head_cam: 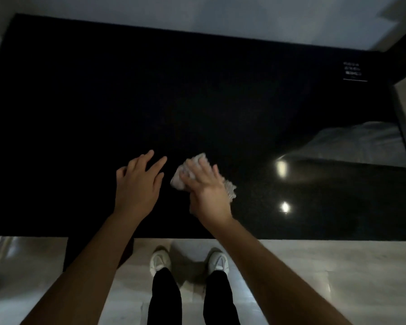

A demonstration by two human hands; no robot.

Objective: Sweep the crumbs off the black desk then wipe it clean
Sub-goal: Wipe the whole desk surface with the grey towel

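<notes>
Head view: glossy black desk; pale floor.

The black tabletop is wide, dark and glossy, with two small glints of light on its near right part. A crumpled pale cloth lies near the front edge, pressed under the spread fingers of the right hand, with its ends showing on both sides.

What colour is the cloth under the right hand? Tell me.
The cloth is pale grey-white, seen in the head view under the right hand.
</notes>
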